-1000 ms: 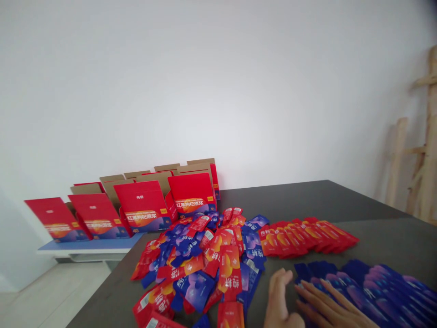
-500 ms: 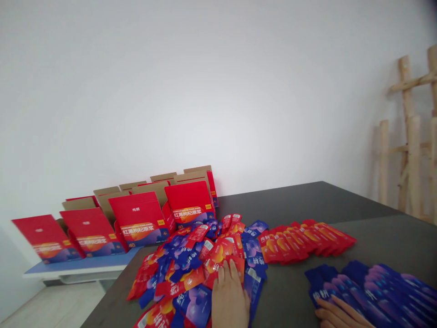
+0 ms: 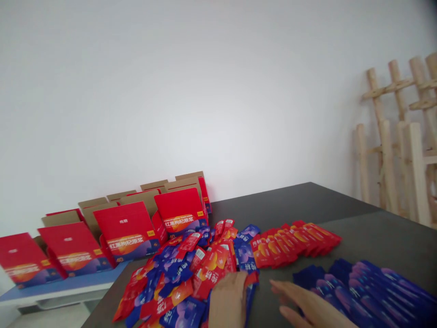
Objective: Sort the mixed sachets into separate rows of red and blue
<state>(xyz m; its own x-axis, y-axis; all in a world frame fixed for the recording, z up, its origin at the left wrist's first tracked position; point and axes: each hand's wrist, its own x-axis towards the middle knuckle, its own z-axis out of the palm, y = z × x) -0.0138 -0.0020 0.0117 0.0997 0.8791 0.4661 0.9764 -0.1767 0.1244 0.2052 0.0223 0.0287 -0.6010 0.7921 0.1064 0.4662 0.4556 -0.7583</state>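
A loose heap of red and blue sachets [image 3: 177,273] covers the left part of the dark table. My left hand [image 3: 228,298] is at the heap's near right side, back of the hand up, with its fingers bent down out of sight; whether it grips a sachet is hidden. My right hand [image 3: 307,303] is just left of the row of blue sachets [image 3: 372,291], fingers stretched out toward the left hand and thumb apart, nothing in it. Beyond it, overlapping red sachets [image 3: 293,243] form a neat fanned row.
Several open red cartons [image 3: 128,228] with raised flaps stand at the left, some on a blue-topped stand [image 3: 64,284]. The dark tabletop [image 3: 266,205] reaches back to a white wall. Wooden post racks [image 3: 387,159] stand at the right.
My right hand has moved left, off the blue row and toward my left hand. The left hand's fingers, stretched over the heap before, are now bent down. The view has shifted slightly right.
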